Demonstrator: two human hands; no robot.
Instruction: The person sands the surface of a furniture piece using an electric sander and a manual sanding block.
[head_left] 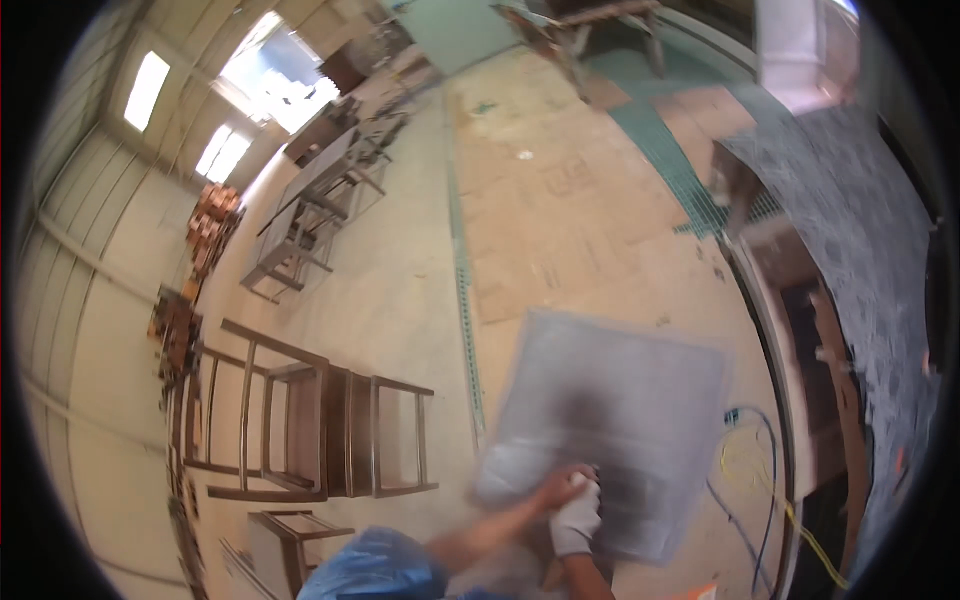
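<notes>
The left hand [562,487] and gloved right hand [576,522] are held together over the grey panel [650,390]; the fingers appear curled; whether an object is grasped cannot be told.

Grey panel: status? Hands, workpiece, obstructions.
Left hand bare, right hand gloved, close together over grey panel. Grip contents too blurred to tell. Blue hose or cord right of panel.
</notes>
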